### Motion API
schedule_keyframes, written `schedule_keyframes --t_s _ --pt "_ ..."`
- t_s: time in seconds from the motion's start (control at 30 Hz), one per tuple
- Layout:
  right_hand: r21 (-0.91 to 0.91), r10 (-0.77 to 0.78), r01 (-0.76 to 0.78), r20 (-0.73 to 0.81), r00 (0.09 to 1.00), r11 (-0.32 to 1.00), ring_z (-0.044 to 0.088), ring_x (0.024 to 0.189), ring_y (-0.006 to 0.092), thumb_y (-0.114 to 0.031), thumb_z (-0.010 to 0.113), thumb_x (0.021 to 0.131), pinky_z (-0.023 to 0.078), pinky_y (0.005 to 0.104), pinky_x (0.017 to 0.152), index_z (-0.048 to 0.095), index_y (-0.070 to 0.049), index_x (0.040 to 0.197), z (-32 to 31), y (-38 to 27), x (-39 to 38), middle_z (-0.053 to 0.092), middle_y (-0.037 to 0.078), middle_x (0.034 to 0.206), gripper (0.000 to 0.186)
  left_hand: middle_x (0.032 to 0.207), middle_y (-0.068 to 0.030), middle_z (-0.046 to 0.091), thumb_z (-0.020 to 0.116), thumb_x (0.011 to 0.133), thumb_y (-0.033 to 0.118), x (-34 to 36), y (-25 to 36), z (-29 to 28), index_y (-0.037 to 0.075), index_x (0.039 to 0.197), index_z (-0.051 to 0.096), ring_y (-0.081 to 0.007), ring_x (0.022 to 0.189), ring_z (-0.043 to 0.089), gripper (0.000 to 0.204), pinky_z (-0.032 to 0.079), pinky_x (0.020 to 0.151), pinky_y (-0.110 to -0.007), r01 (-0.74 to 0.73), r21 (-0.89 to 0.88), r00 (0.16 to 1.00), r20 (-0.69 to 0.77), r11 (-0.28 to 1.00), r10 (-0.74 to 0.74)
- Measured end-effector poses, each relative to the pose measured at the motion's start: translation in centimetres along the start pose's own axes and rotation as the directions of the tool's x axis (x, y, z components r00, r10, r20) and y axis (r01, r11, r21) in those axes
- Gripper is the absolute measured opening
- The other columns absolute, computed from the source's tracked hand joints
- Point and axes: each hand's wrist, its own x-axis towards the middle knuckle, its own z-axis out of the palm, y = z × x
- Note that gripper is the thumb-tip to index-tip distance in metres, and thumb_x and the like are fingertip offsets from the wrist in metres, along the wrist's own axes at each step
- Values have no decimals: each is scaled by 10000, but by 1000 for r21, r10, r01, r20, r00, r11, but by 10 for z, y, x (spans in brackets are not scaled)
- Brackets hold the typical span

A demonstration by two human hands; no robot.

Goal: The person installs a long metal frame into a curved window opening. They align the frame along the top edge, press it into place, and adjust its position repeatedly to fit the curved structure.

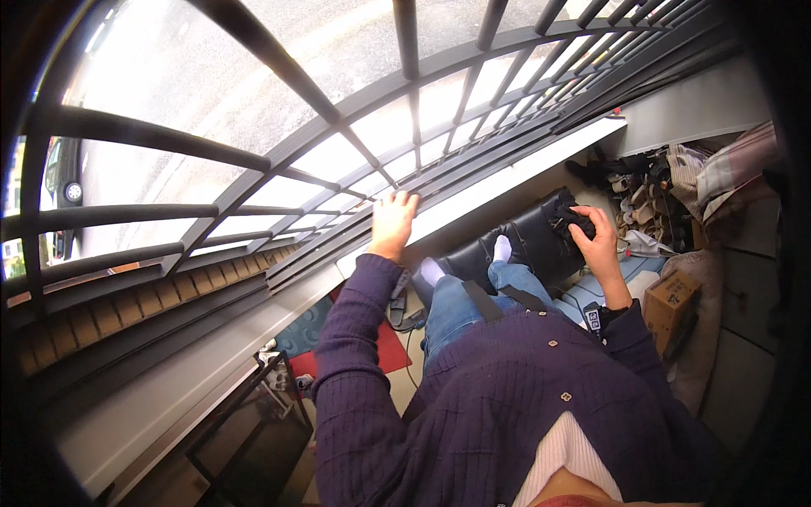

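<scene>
Purple cardigan (498,406); right grip (601,245) pinching black bundle (561,217); left grip (392,228) on rail (460,182), closure unclear.

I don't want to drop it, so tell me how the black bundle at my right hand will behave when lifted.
The black bundle looks like crumpled cloth, so it would probably flop. Its bunched outline makes rolling unlikely. The right hand grips it alone, so it is probably light.

The left hand (392,226) rests on the window frame (460,179) at mid-picture. Right of centre, the right hand (600,245) holds a black bundle (561,216); dark bars (372,106) arc across the top.
</scene>
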Motion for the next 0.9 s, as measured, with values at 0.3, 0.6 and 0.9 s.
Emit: schedule_keyframes --t_s 0.3,0.6,0.9 --pt "13 54 -55 19 998 998 650 960 273 -54 703 826 505 338 859 678 -43 1091 19 -13 -6 653 113 1039 266 1079 -114 623 627 856 145 -63 -105 -56 120 1101 675 -300 1014 594 251 487 794 -452 404 250 913 -53 880 -404" --pt "-76 -96 103 83 992 992 654 992 281 -46 706 803 509 345 880 680 -39 1083 26 -53 -3 657 114 1050 281 1153 -121 621 560 736 -81 14 -35 27 153 1103 718 -346 1095 603 463 506 936 -412 -43 -554 988 -147 831 -47" --pt "-139 -3 12 69 998 990 652 992 287 -55 700 811 503 344 886 681 -47 1084 18 -55 -23 661 114 1050 275 1011 -109 626 568 799 -11 21 -33 36 115 1024 703 -337 1009 589 291 504 879 -430 -74 -461 992 -122 884 19"
